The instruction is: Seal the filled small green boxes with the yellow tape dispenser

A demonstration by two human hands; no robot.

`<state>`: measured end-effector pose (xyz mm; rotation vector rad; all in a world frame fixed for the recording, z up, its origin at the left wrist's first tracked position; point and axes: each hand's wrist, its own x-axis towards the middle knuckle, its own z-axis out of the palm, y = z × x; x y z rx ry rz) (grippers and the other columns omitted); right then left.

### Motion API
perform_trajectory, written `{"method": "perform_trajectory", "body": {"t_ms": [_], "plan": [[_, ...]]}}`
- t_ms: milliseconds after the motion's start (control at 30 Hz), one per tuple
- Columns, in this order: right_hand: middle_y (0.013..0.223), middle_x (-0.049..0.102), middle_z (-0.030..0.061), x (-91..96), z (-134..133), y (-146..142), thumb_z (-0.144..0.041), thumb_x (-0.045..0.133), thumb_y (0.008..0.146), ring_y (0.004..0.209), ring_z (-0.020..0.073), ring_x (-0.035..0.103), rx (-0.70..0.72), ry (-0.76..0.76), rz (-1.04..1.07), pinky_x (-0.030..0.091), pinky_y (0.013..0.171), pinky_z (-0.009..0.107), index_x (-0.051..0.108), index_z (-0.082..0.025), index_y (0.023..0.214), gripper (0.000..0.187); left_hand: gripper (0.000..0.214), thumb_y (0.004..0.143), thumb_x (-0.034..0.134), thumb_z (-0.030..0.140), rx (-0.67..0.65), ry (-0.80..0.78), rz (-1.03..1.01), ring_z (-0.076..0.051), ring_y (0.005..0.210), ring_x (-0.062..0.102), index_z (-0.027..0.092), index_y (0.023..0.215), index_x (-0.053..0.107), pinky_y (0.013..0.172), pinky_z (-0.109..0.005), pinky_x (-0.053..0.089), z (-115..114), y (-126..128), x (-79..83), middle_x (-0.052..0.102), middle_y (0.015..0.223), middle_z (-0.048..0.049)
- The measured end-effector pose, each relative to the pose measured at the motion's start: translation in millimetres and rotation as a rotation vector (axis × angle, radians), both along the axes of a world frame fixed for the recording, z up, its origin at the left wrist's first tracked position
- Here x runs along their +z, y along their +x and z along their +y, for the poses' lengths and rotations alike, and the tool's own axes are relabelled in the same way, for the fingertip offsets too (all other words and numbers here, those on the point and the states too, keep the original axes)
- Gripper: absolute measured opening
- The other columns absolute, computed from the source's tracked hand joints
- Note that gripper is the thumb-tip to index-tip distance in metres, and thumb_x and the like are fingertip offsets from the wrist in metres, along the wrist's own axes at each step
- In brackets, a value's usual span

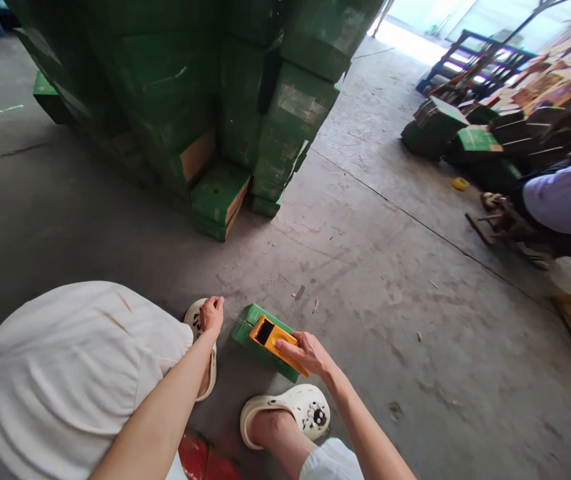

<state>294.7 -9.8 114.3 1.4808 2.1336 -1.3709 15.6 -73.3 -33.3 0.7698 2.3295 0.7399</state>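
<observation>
Grey concrete floor spreads through this warehouse, glaring white light washing out the far end so that I can hardly read what stands there. Dark green cardboard cartons tower in a stack whose top is cut off by the upper edge, its near side deep in shadow. On the floor in front of a seated person lies a small, long green cardboard box, partly covered by an orange plastic handheld device with a black rectangular panel. The right hand is closed around the device's near end, thumb laid along its top; the fingers underneath are hidden from me, and I can't make out its underside. The left hand is apart from the box, fingers curled together above a cream clog; a pale speck shows at the fingertips, too small for me to tell whether anything is pinched there. Loose white fabric hides most of that leg, and a red object below is cut short by the lower edge. Off to the right, another person in a lavender top is cropped by the frame, hands out of sight.
</observation>
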Motion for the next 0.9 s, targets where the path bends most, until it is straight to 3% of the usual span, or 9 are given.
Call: {"method": "perform_trajectory", "body": {"t_ms": [267, 467, 633, 733, 900], "plan": [[0.062, 0.044, -0.0025, 2.3, 6, 2, -0.077, 0.064, 0.078, 0.060, 0.0125, 0.039, -0.041, -0.096, 0.015, 0.023, 0.052, 0.026, 0.055, -0.019, 0.069, 0.059, 0.024, 0.102, 0.051, 0.023, -0.197, -0.016, -0.016, -0.022, 0.099, 0.065, 0.019, 0.090, 0.071, 0.088, -0.029, 0.044, -2, 16, -10.3, 0.069, 0.107, -0.0094], [0.064, 0.047, -0.0014, 3.0, 4, 3, -0.076, 0.061, 0.081, 0.060, 0.0132, 0.041, -0.058, -0.111, 0.045, 0.025, 0.052, 0.025, 0.061, -0.017, 0.073, 0.060, 0.019, 0.098, 0.057, 0.024, -0.293, -0.033, -0.148, -0.020, 0.096, 0.067, 0.020, 0.090, 0.074, 0.089, -0.028, 0.047, -8, 37, -25.1, 0.071, 0.093, -0.0055], [0.063, 0.048, -0.0009, 3.4, 4, 4, -0.076, 0.062, 0.081, 0.060, 0.0133, 0.041, -0.081, -0.114, 0.065, 0.025, 0.052, 0.025, 0.062, -0.017, 0.071, 0.059, 0.019, 0.095, 0.062, 0.025, -0.254, -0.038, -0.241, -0.023, 0.109, 0.068, 0.018, 0.109, 0.075, 0.099, -0.033, 0.049, -8, 39, -31.4, 0.075, 0.106, -0.0115], [0.064, 0.049, -0.0010, 3.0, 4, 5, -0.077, 0.063, 0.080, 0.061, 0.0134, 0.041, -0.088, -0.130, 0.058, 0.025, 0.052, 0.025, 0.062, -0.017, 0.073, 0.060, 0.042, 0.089, 0.068, 0.018, -0.177, -0.042, -0.274, -0.029, 0.126, 0.063, 0.015, 0.131, 0.066, 0.108, -0.041, 0.046, -6, 35, -31.3, 0.069, 0.128, -0.0194], [0.063, 0.047, -0.0016, 2.2, 3, 5, -0.076, 0.062, 0.080, 0.060, 0.0131, 0.040, -0.076, -0.116, 0.060, 0.026, 0.052, 0.026, 0.062, -0.017, 0.072, 0.059, 0.035, 0.093, 0.059, 0.018, -0.132, -0.010, -0.485, -0.025, 0.131, 0.063, 0.018, 0.126, 0.069, 0.114, -0.040, 0.045, -4, 39, -27.7, 0.071, 0.132, -0.0159]]}}
